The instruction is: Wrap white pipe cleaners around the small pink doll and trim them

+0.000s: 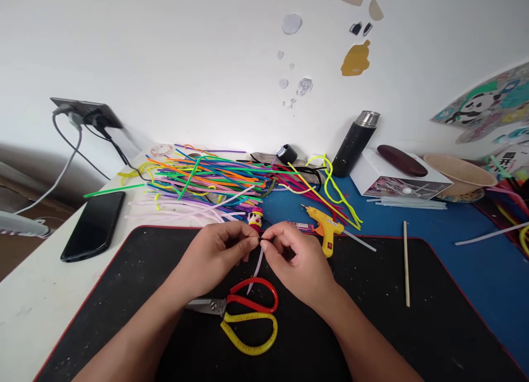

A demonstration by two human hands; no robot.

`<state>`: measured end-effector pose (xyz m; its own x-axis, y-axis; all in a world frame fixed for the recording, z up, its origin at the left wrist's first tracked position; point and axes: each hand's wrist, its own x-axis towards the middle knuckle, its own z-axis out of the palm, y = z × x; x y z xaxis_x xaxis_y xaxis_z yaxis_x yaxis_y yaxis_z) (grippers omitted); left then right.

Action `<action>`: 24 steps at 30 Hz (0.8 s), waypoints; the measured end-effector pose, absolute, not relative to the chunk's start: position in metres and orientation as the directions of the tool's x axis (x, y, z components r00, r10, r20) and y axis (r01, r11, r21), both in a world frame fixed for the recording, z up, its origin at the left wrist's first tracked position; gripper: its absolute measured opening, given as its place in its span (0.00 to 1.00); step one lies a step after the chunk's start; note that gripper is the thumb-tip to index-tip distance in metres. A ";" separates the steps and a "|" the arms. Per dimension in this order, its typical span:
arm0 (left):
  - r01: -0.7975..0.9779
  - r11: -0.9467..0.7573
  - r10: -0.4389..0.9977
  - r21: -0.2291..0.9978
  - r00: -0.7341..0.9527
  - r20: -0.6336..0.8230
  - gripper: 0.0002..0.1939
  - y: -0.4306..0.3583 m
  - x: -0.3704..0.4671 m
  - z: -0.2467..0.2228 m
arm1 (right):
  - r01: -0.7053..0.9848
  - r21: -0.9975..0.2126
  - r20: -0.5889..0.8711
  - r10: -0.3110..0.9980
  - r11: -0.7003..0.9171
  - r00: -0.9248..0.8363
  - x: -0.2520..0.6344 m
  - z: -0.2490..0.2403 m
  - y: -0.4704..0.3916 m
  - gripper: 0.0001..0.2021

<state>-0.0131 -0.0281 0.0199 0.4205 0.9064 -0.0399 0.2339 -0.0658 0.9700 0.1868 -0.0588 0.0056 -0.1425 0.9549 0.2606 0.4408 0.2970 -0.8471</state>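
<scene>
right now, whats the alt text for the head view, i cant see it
A person's left hand and right hand pinch a tiny dark piece, close to a small doll. Scissors lie nearer on a black mat; beyond are colourful pipe cleaners, a yellow glue gun and a flask.

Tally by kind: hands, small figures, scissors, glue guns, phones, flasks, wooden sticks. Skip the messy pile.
Left hand and right hand: 2
Small figure: 1
Scissors: 1
Glue gun: 1
Phone: 1
Flask: 1
Wooden stick: 1
Total: 8
</scene>
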 end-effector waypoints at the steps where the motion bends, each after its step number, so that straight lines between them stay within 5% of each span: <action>1: 0.217 -0.029 0.903 0.976 0.424 -0.068 0.13 -0.028 -0.013 0.020 | 0.448 -0.839 0.270 0.951 0.309 -0.149 0.187 0.005 -0.059 0.04; 7: 0.177 0.097 0.881 0.979 0.443 -0.167 0.17 -0.026 -0.012 0.022 | 0.479 -0.801 0.327 0.933 0.359 -0.153 0.187 0.003 -0.060 0.05; 24: 0.254 0.057 0.882 0.965 0.440 -0.168 0.16 -0.027 -0.013 0.021 | 0.482 -0.796 0.324 0.930 0.366 -0.172 0.186 0.000 -0.060 0.03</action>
<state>-0.0125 -0.0271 0.0214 0.4405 0.8819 -0.1678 0.2542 0.0568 0.9655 0.1860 -0.0595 0.0000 -0.1722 0.9303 0.3238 0.4818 0.3662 -0.7961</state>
